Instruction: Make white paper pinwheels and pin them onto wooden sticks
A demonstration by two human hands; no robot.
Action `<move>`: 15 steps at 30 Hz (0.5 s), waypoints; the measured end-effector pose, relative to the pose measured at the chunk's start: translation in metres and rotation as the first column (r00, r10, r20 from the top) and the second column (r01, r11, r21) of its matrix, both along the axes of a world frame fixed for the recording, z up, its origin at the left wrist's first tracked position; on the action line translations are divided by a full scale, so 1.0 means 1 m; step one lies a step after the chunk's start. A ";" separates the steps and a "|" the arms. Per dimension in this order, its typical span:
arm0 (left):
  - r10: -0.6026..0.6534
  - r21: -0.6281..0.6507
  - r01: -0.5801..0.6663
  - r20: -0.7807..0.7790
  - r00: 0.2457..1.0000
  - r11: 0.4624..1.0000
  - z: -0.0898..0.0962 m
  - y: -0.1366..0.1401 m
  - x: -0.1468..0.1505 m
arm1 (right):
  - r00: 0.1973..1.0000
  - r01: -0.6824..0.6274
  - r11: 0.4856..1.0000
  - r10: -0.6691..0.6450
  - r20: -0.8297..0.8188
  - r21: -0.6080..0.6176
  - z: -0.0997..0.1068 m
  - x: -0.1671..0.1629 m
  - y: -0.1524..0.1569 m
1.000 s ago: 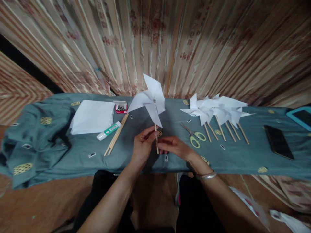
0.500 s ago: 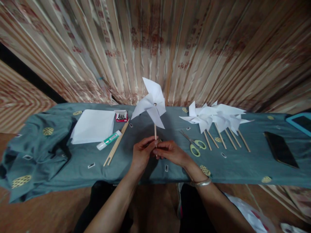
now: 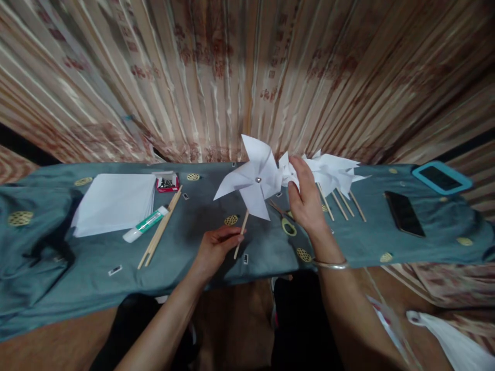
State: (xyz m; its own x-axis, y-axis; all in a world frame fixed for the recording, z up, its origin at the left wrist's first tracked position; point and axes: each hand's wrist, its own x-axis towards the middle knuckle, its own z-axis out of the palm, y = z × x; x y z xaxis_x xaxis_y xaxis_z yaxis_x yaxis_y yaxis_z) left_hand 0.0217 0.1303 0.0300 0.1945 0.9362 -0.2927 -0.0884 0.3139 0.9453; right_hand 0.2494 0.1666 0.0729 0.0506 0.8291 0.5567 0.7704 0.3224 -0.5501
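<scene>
A white paper pinwheel (image 3: 256,178) with a shiny pin at its centre stands tilted on a wooden stick. My left hand (image 3: 216,246) pinches that stick near its lower end, fingers closed. Further right, my right hand (image 3: 307,201) reaches over the table with thumb and fingers apart. It is at the left end of a row of finished white pinwheels (image 3: 334,172), partly covering the nearest one; whether it touches that one I cannot tell. Green-handled scissors (image 3: 289,226) lie under and beside my right hand, partly hidden by it.
On the left lie a stack of white paper (image 3: 116,203), a glue stick (image 3: 146,224), loose wooden sticks (image 3: 160,229) and a red box of small metal pins (image 3: 167,182). A black phone (image 3: 404,214) and a blue-framed tablet (image 3: 442,176) are at the right. Behind hangs a curtain (image 3: 247,77).
My right hand has let go of the pinwheel's stick and moved right to the other pinwheels. My left hand keeps the stick, now leaning right. The view has turned right.
</scene>
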 end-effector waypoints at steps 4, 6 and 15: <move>-0.056 0.019 0.057 -0.031 0.998 0.998 0.003 -0.001 0.000 | 0.996 -0.026 0.999 0.029 0.086 -0.038 -0.007 0.011 0.004; -0.061 0.021 0.062 -0.033 0.998 0.998 0.003 0.000 -0.001 | 0.995 -0.034 0.998 0.038 0.090 -0.050 -0.011 0.014 0.005; 0.008 0.011 -0.008 0.014 1.000 1.000 0.002 0.001 -0.004 | 0.987 -0.154 0.976 0.158 0.008 -0.154 -0.023 -0.001 0.005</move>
